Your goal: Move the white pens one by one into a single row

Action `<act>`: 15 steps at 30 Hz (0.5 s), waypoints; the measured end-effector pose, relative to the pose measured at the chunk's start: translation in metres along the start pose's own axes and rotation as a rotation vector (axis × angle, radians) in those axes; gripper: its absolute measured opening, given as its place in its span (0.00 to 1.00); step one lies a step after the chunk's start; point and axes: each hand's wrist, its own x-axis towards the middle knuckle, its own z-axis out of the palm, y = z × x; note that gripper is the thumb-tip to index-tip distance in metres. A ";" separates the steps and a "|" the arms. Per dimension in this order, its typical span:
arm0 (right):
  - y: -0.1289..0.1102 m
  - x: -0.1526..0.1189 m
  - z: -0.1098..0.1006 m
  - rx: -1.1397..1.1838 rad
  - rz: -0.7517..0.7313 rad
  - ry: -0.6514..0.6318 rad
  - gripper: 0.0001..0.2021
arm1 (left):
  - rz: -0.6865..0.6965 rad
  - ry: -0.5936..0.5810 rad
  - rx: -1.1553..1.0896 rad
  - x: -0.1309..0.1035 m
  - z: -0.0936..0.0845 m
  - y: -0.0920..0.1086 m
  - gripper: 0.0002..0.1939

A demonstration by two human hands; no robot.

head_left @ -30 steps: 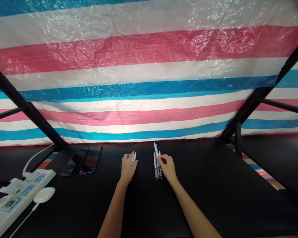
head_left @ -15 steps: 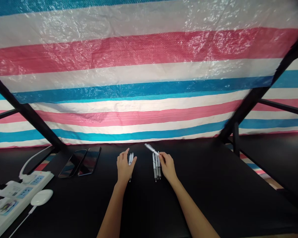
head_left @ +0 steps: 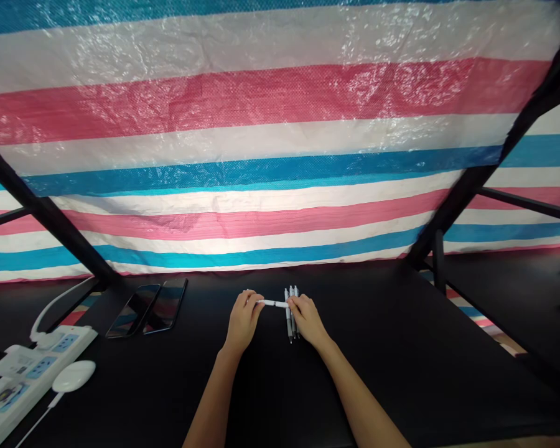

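A white pen (head_left: pixel 274 303) is held level above the black table (head_left: pixel 280 386), one end in each hand. My left hand (head_left: pixel 243 318) pinches its left end between thumb and fingers. My right hand (head_left: pixel 308 317) grips the right end the same way. Just under and beside my right hand lies a row of several white pens with grey grips (head_left: pixel 289 323), tips toward me, partly covered by the fingers. The pens seen by my left hand earlier are now almost wholly hidden behind it.
Two dark phones (head_left: pixel 133 311) (head_left: pixel 165 306) lie side by side on the left. Nearer are a white power strip (head_left: pixel 51 367) with plugs and a white round charger (head_left: pixel 73 376) on a cable. A striped tarp (head_left: pixel 261 218) hangs behind, between black metal struts (head_left: pixel 466 186).
My right hand has brought the pen down and turned it level. My left hand, open before, has moved slightly right and closed on the pen's other end.
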 end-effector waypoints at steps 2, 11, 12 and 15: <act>-0.002 0.000 0.000 0.002 -0.024 -0.006 0.18 | -0.005 0.000 0.016 0.000 -0.001 0.000 0.13; -0.002 -0.001 0.005 0.006 -0.151 0.040 0.17 | -0.031 -0.011 0.110 0.000 -0.003 -0.003 0.15; -0.001 -0.001 0.004 0.010 -0.155 0.050 0.16 | -0.036 -0.011 0.106 0.000 -0.003 -0.003 0.15; 0.003 -0.002 0.001 0.029 -0.126 0.113 0.13 | -0.077 0.025 0.062 0.001 -0.004 -0.005 0.16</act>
